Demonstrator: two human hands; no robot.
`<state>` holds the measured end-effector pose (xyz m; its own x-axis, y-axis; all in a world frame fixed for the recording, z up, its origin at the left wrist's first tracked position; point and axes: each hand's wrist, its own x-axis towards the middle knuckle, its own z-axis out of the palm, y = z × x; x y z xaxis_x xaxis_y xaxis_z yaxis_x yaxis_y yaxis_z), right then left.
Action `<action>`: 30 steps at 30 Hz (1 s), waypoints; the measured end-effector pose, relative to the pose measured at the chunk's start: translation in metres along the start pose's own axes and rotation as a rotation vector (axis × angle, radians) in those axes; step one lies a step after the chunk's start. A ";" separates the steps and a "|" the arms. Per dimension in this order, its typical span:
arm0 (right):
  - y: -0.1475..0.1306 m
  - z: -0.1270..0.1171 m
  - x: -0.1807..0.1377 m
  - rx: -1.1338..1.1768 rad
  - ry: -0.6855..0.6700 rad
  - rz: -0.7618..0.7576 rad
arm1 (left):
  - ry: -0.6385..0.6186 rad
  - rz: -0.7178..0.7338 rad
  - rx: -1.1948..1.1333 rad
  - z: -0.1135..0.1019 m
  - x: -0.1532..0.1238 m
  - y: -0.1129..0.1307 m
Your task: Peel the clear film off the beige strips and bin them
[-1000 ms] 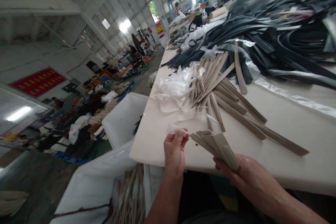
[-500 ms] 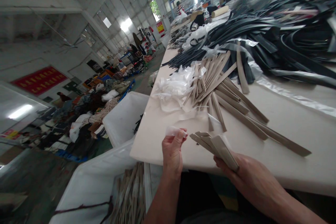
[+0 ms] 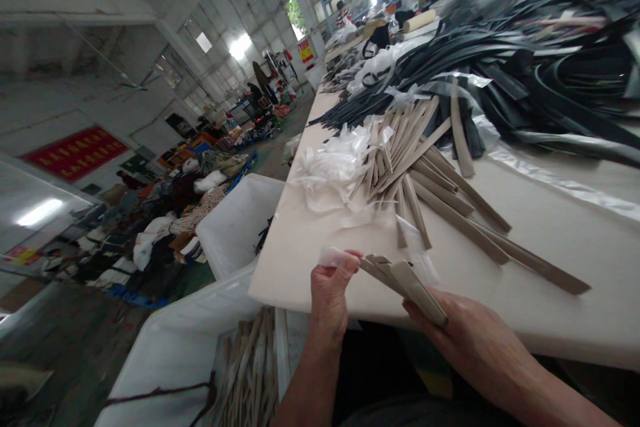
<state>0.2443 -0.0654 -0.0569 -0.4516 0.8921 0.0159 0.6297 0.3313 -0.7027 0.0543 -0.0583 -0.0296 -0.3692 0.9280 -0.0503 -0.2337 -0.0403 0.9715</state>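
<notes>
My left hand (image 3: 331, 293) pinches a piece of thin white film (image 3: 332, 256) between thumb and fingers, close to the table's front edge. Its fingertips meet the end of one strip in the small fan of taupe strips (image 3: 419, 293). Those strips are gripped by my right hand (image 3: 473, 330), their far ends pointing left. The right fingers are partly hidden behind the strips. Beyond the hands lies a loose pile of taupe strips (image 3: 400, 153), with a crumpled heap of white film (image 3: 333, 163) against its left side.
Long black strips (image 3: 440, 60) cover the back and right of the pale table (image 3: 565, 220). A white bin (image 3: 165, 340) at lower left holds taupe strips (image 3: 250, 367). Another white bin (image 3: 240, 217) stands past it. Piled goods and people are farther off at left.
The gap between my hands has closed: my left hand moved slightly right to the strip's end, and my right hand shifted slightly left with the strips.
</notes>
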 end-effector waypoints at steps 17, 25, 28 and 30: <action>-0.007 -0.006 -0.002 0.094 -0.001 0.007 | 0.012 0.024 0.020 -0.001 0.002 -0.002; -0.005 -0.006 -0.002 0.099 0.004 0.000 | -0.016 -0.045 -0.076 0.003 -0.001 0.003; -0.006 -0.007 -0.002 0.082 0.011 -0.016 | -0.022 -0.039 -0.052 0.001 -0.001 0.002; -0.006 -0.007 -0.002 0.069 0.012 -0.026 | -0.028 -0.018 -0.043 -0.001 -0.001 0.001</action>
<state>0.2458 -0.0672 -0.0473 -0.4594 0.8872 0.0433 0.5721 0.3329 -0.7496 0.0537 -0.0591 -0.0283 -0.3397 0.9386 -0.0602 -0.2784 -0.0392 0.9597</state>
